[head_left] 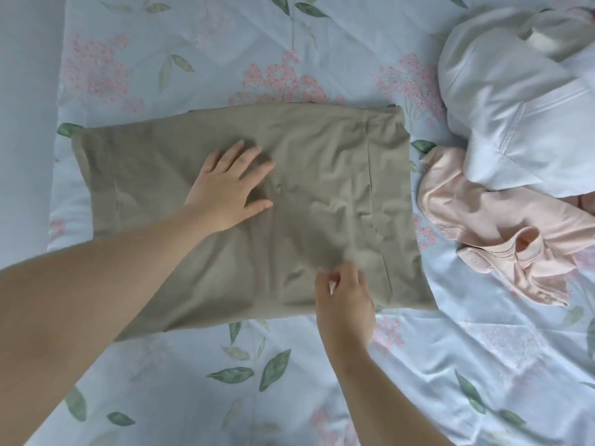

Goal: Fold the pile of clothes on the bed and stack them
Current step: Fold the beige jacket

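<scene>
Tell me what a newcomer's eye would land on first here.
The khaki garment, folded flat in the middle of the flowered bedsheet, draws the eye first, with the left hand pressed flat on it and the right hand at its near edge. To the right lies a crumpled heap: a white garment partly over a pink garment.

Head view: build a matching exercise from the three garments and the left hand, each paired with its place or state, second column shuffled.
1. khaki garment
2. pink garment
3. white garment
4. left hand

A. crumpled, in the far right corner
B. palm down, fingers spread on khaki cloth
C. laid flat, in the middle
D. crumpled, just right of the khaki one

Pairs: 1-C, 2-D, 3-A, 4-B
</scene>
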A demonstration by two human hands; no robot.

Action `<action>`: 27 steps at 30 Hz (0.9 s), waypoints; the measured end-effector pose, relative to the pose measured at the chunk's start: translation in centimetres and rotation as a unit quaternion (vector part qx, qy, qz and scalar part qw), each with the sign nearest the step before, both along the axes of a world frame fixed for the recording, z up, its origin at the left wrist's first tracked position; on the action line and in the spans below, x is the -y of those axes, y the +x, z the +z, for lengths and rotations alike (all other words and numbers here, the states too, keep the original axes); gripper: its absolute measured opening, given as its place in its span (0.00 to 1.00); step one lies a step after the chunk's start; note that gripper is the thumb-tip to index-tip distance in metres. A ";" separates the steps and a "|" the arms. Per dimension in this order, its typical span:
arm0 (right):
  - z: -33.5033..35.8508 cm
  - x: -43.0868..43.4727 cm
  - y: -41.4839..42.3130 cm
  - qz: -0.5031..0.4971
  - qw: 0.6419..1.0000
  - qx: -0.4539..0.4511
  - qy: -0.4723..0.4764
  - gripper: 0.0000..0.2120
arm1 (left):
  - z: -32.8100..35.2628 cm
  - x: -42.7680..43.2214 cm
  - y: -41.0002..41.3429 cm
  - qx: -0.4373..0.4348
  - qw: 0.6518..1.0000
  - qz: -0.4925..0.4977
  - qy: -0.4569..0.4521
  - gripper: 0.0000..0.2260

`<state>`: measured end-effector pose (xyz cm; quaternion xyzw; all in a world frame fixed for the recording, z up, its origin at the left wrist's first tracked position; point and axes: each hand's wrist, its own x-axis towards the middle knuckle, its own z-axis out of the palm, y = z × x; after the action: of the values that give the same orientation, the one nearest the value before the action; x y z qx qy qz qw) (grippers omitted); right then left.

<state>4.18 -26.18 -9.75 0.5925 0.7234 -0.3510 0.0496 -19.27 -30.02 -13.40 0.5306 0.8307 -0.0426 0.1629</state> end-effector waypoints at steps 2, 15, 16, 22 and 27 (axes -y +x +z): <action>0.0 1.9 0.7 -0.115 0.980 0.069 -0.149 0.15 | -0.3 -1.2 -2.2 0.008 1.000 0.015 0.012 0.34; -2.7 7.6 -4.0 -0.419 0.810 -0.207 -0.353 0.22 | -0.9 -5.3 -8.2 0.068 0.993 0.085 -0.035 0.50; -2.8 7.3 -4.0 -0.431 0.810 -0.186 -0.351 0.18 | -0.8 -5.4 -8.3 0.085 0.991 0.094 -0.036 0.49; -3.4 6.8 -3.1 -0.454 0.799 -0.162 -0.360 0.08 | -0.1 -5.2 -8.2 0.219 0.966 0.132 -0.039 0.40; -3.0 5.8 -0.6 -0.448 0.790 -0.208 -0.363 0.05 | 1.0 -4.5 -7.7 0.297 0.938 0.156 -0.085 0.29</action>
<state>3.55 -32.02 -12.73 0.7016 0.1893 -0.6849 -0.0535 -27.02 -25.54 -12.42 0.3674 0.8102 0.0725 0.4510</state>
